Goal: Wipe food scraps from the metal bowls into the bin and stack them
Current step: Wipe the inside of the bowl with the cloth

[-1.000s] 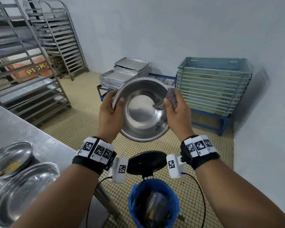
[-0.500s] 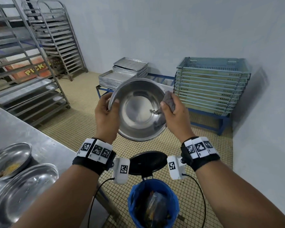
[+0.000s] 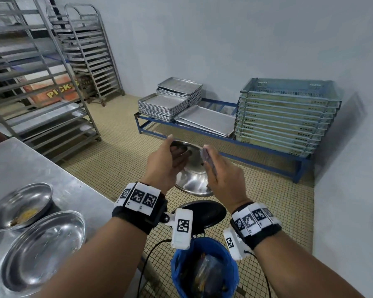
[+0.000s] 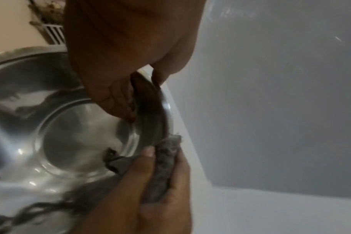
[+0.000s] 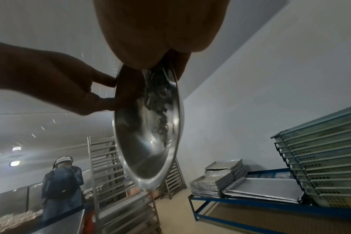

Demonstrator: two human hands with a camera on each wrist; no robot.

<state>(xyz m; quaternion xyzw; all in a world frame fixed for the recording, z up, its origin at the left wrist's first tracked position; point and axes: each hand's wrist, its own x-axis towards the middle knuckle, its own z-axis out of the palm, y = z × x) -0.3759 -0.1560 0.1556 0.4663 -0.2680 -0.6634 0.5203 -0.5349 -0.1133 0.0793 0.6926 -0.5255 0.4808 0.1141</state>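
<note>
Orange sign (image 3: 52,91) behind rack reads "PICK".

- Head view: soft, even indoor light, sharp centre, racks (image 3: 52,67) bowing at the edges.
- Left wrist view: dim, motion-blurred; small glints on the metal bowl (image 4: 60,142).
- Right wrist view: hazy, hands backlit and dark.

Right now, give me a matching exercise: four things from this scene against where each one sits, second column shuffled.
Things:
1. held bowl
2. grey cloth
3. blue-lined bin
4. bowl with yellow scraps

Places:
A. on the steel table
B. in the right hand
C. on the floor below both hands
D. gripped at its rim by the left hand

Pairs: 1-D, 2-B, 3-C, 4-A
</note>
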